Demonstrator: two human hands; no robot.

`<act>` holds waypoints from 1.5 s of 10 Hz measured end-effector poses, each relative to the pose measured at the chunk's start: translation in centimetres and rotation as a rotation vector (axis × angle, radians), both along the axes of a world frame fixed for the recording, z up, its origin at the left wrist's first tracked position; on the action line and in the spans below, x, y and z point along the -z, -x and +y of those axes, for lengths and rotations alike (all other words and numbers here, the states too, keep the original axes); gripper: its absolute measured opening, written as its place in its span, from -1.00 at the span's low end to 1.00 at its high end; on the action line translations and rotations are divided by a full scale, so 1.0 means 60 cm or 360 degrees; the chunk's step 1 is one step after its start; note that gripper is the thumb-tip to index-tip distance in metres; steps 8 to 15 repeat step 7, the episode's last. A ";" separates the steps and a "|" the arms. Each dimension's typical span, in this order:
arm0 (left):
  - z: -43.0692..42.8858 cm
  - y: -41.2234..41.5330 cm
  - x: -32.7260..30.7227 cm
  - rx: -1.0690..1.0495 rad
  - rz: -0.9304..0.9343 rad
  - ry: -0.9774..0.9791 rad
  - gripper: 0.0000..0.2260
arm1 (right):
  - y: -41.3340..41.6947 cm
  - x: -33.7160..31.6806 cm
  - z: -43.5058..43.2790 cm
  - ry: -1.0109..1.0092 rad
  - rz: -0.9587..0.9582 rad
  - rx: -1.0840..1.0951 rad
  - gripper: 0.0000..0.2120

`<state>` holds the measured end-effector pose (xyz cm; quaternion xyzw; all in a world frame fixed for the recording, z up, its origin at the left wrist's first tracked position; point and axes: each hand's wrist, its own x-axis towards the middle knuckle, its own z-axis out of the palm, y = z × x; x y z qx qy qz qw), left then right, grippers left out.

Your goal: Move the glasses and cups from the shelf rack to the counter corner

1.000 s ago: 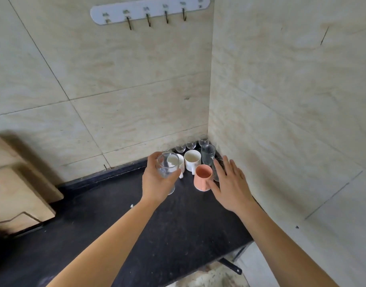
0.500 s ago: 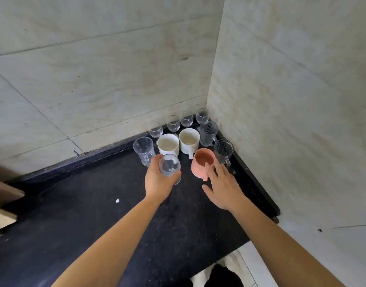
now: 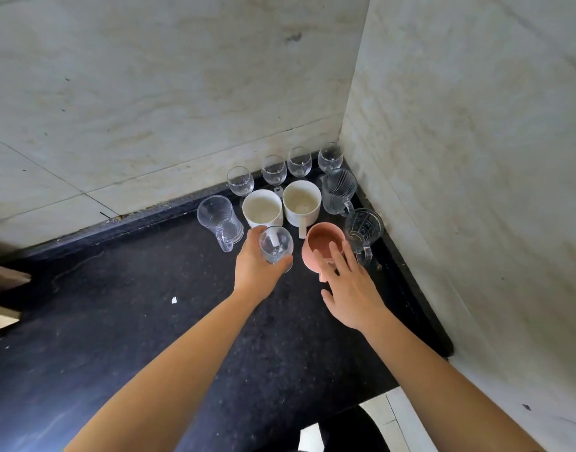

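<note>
My left hand (image 3: 255,267) is shut on a clear stemmed glass (image 3: 276,244), held just in front of two white mugs (image 3: 263,208) (image 3: 302,202). My right hand (image 3: 348,288) is open, its fingertips resting on the near rim and handle of a pink cup (image 3: 322,244). Along the back wall stand several stemmed glasses, one of them a wine glass (image 3: 273,169). A clear glass mug (image 3: 219,218) stands to the left; a ribbed glass mug (image 3: 338,190) and a cut-glass mug (image 3: 363,228) line the right wall.
The black counter (image 3: 143,327) meets two marble-tiled walls in the corner. A small white speck (image 3: 174,300) lies on it. A wooden piece (image 3: 2,295) sits at the far left. The counter's front right edge (image 3: 391,386) drops to the floor.
The view has tilted down toward the corner. My left hand has lowered the stemmed glass near the counter, and my right hand stays at the pink cup.
</note>
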<state>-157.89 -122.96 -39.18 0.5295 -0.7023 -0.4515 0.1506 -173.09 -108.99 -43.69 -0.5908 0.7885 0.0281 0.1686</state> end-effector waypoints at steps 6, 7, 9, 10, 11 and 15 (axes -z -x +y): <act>0.009 -0.005 -0.007 0.0176 -0.0340 0.0163 -0.29 | 0.019 -0.111 -0.037 0.0082 -0.0324 0.0157 -0.31; 0.009 -0.004 -0.013 0.0173 -0.0408 0.0131 -0.30 | 0.037 -0.239 -0.072 0.0558 -0.0588 0.0311 -0.43; 0.009 -0.004 -0.013 0.0173 -0.0408 0.0131 -0.30 | 0.037 -0.239 -0.072 0.0558 -0.0588 0.0311 -0.43; 0.009 -0.004 -0.013 0.0173 -0.0408 0.0131 -0.30 | 0.037 -0.239 -0.072 0.0558 -0.0588 0.0311 -0.43; 0.009 -0.004 -0.013 0.0173 -0.0408 0.0131 -0.30 | 0.037 -0.239 -0.072 0.0558 -0.0588 0.0311 -0.43; 0.009 -0.004 -0.013 0.0173 -0.0408 0.0131 -0.30 | 0.037 -0.239 -0.072 0.0558 -0.0588 0.0311 -0.43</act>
